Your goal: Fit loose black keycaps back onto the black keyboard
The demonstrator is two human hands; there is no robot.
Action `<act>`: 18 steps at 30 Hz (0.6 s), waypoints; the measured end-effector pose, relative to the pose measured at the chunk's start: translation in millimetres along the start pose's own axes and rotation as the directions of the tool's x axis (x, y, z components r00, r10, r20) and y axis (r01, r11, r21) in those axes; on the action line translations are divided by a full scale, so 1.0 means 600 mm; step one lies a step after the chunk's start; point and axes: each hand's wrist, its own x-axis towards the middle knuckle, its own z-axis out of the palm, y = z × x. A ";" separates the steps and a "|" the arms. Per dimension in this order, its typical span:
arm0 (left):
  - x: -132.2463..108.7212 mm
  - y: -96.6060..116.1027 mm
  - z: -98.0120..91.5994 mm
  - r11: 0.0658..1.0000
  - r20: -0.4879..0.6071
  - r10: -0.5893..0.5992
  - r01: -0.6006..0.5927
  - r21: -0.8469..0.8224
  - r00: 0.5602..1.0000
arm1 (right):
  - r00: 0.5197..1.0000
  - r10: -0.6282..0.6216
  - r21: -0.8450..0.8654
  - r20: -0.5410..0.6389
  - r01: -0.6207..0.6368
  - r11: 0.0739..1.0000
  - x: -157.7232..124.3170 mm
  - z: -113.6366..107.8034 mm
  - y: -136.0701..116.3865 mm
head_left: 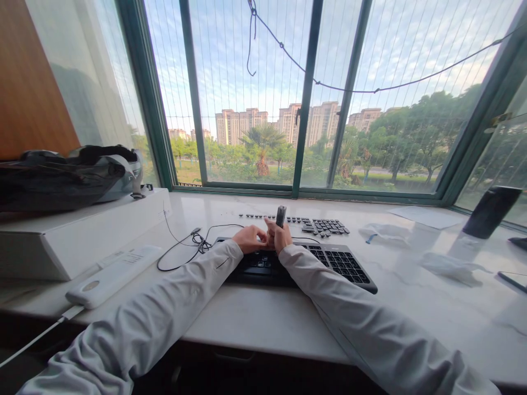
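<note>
A black keyboard (348, 267) lies on the white counter below both hands, and its right part shows bare squares without keycaps. My right hand (281, 237) is closed around an upright tool with a dark, partly see-through handle (281, 215); the tool's lower end is hidden. Beside it, touching or nearly so, my left hand (249, 239) is bent over the upper keyboard with its fingertips pinched together. What those fingertips hold, if anything, cannot be made out. Behind the keyboard, loose black keycaps (329, 226) are laid out in rows.
A black cable (201, 241) lies coiled left of the keyboard. Further left are a white oblong device (113, 276) and a white box (102, 236) bearing a black bag (61, 178). Crumpled clear plastic (450, 267), a dark cylinder (492, 213) and a phone-like slab (514, 281) lie right.
</note>
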 end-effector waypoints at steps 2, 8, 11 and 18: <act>0.000 0.001 0.001 1.000 -0.005 0.006 -0.006 -0.008 1.000 | 1.000 -0.016 -0.028 -0.007 0.016 0.999 -0.002 0.000 0.000; -0.002 0.002 0.000 0.998 0.007 -0.036 0.037 -0.059 0.999 | 0.999 -0.028 0.021 -0.022 0.029 0.999 -0.003 -0.001 -0.007; -0.003 0.001 0.001 0.995 0.010 -0.068 0.069 -0.075 0.998 | 0.999 -0.039 0.030 0.000 0.039 0.999 -0.001 -0.001 -0.004; -0.002 -0.005 0.002 0.989 0.006 -0.055 0.055 -0.135 0.998 | 0.996 -0.088 -0.003 0.015 0.088 0.996 -0.009 0.001 -0.010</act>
